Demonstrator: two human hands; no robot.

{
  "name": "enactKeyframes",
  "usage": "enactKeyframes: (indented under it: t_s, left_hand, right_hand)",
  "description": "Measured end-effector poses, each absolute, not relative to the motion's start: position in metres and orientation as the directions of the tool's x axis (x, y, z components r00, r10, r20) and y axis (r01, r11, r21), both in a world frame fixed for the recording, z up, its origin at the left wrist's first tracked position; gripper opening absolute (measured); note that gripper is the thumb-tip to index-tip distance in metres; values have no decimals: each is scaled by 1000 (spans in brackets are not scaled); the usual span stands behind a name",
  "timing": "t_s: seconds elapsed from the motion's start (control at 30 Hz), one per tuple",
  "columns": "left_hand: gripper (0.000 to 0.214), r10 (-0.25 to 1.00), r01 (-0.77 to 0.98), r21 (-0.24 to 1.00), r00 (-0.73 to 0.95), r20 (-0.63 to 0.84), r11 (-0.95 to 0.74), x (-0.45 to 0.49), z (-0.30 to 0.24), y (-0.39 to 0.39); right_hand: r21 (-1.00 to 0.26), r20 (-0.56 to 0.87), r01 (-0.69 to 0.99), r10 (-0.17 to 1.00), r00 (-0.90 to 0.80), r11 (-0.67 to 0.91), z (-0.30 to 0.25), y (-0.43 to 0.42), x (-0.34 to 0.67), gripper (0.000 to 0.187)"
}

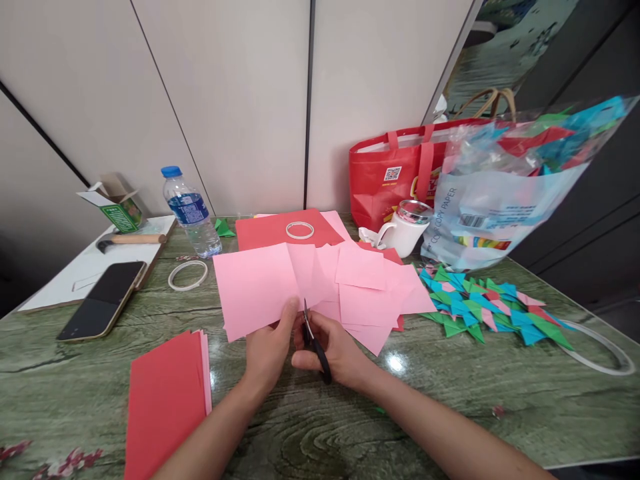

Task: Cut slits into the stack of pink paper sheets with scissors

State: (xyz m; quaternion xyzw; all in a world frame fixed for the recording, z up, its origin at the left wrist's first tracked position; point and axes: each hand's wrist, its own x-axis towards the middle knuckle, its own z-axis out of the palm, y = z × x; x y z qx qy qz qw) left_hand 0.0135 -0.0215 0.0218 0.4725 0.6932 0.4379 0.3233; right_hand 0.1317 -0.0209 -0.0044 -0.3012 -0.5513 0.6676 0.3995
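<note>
Green tabletop (450, 393), with pink paper (257, 287) and scissors (323, 363) held over it.
A red bag (373, 180) stands at the back edge; a stack of red and pink sheets (163, 400) lies toward the front edge, left of centre. The pink paper is above the middle of the tabletop, pinched at its near right corner by the left hand (267, 353); the right hand (343, 350) grips the black-handled scissors, points close to that corner.

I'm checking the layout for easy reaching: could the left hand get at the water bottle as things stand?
Probably not yet: the left hand is holding pink paper. Were it free, the way to the water bottle looks open, with nothing tall in front.
</note>
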Motion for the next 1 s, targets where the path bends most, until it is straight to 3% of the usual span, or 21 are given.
enactKeyframes:
  t_s: [1.0]
  left_hand:
    - [39, 927, 240, 963, -374, -21, 119, 15, 15, -20]
  right_hand:
    - [-986, 33, -159, 881, -473, -49, -6, -21, 131, 42]
